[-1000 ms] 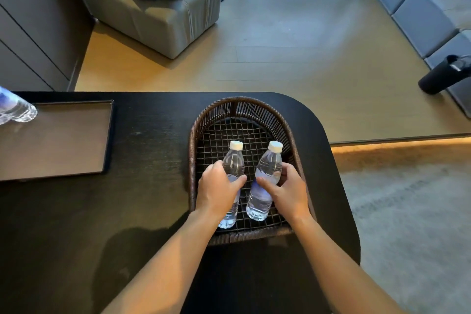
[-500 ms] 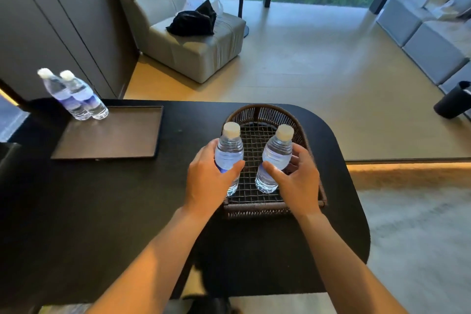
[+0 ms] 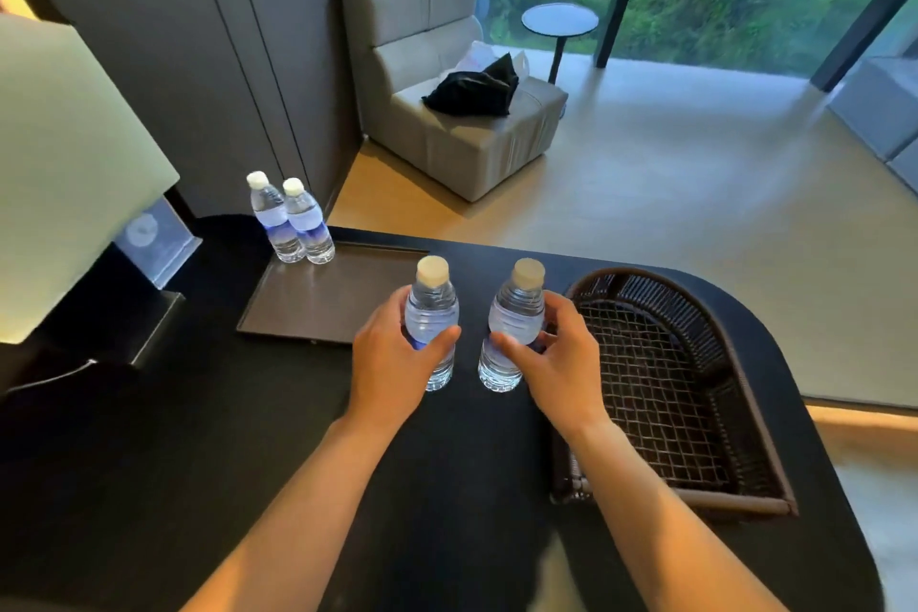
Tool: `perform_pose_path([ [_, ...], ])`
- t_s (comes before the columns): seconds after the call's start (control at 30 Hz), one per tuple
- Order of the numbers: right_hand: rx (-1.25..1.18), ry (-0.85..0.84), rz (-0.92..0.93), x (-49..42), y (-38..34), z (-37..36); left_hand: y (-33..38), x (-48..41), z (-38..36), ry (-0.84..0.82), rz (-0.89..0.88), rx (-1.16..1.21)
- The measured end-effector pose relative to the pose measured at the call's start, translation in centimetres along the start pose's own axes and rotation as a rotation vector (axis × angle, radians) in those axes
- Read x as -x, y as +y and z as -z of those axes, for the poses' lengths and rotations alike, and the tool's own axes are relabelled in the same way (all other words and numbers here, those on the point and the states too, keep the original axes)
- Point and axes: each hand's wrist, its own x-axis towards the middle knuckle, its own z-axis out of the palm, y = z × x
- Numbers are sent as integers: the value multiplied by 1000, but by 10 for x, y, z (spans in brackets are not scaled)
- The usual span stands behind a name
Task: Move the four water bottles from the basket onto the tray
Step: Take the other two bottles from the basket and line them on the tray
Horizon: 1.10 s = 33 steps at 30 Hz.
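My left hand [image 3: 392,363] grips one clear water bottle [image 3: 431,308] with a white cap. A second bottle [image 3: 514,308] is held upright in my right hand [image 3: 561,363]. Both bottles hang above the dark table, between the tray and the basket. The woven brown basket [image 3: 695,393] lies to the right with nothing in it. At the back left sits the flat dark tray [image 3: 318,308], with two more water bottles [image 3: 293,219] standing side by side at its far left corner.
A lamp with a pale shade [image 3: 64,174] and a small clear sign [image 3: 154,239] stand at the table's left. The table's rounded edge [image 3: 804,363] curves just right of the basket. A grey armchair [image 3: 447,80] is beyond the table.
Both hands lifted the two bottles out of the basket and carried them left, toward the tray. The basket now holds nothing. My view has swung left.
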Motion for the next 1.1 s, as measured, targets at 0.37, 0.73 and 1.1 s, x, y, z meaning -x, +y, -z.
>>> perform_pose_path([
  [0.37, 27, 18, -137, -113, 9, -165, -118, -166, 48, -84, -23, -25],
  [0.73, 64, 31, -152, -193, 40, -256, -198, -258, 27, -114, -57, -14],
  [1.1, 97, 56, -167, -231, 60, -282, -225, -294, 7, -121, -29, -1],
])
